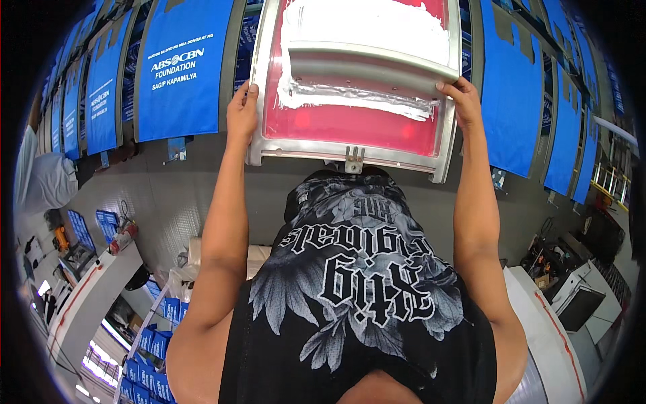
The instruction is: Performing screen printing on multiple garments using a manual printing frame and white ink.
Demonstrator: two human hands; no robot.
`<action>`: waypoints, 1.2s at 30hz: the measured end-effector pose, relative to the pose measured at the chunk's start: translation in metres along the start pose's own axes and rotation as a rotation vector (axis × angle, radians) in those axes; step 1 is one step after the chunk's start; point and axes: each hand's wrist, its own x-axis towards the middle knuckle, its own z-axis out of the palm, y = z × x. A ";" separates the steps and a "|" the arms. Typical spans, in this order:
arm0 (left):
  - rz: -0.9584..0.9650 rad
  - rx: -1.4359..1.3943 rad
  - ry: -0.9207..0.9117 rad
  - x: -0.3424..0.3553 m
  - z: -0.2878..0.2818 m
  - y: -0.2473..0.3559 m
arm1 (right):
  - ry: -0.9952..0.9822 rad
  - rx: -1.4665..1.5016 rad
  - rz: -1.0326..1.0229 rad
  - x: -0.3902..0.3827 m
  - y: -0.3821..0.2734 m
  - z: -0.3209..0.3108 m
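Note:
A screen printing frame (309,149) with silvery metal rails and red mesh (336,128) is in front of me, its far end cut off by the picture's upper edge. White ink (363,23) covers much of the mesh, and a streaky band of it runs along the near side. Across the mesh lies a long metal squeegee (363,67). My left hand (243,114) grips the left rail, thumb on top and fingers partly hidden. On the right rail, my right hand (464,104) is closed, its thumb by the squeegee's right end.
Blue printed panels (178,74) lie in a row on the left; more blue panels (515,87) continue on the right. Another person's grey sleeve (50,182) shows at far left. Blue bundles (145,350) are stacked low on the left. A white bench (545,330) stands at lower right.

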 end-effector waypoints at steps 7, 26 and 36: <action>-0.051 -0.039 -0.049 0.012 0.001 -0.022 | 0.064 -0.443 0.037 0.005 0.004 -0.017; 0.819 0.884 -0.410 0.010 0.049 0.151 | -0.155 -1.160 -0.375 -0.026 -0.078 0.032; 0.873 0.873 -0.251 0.060 0.076 0.092 | -0.117 -1.426 -0.508 0.033 -0.041 0.055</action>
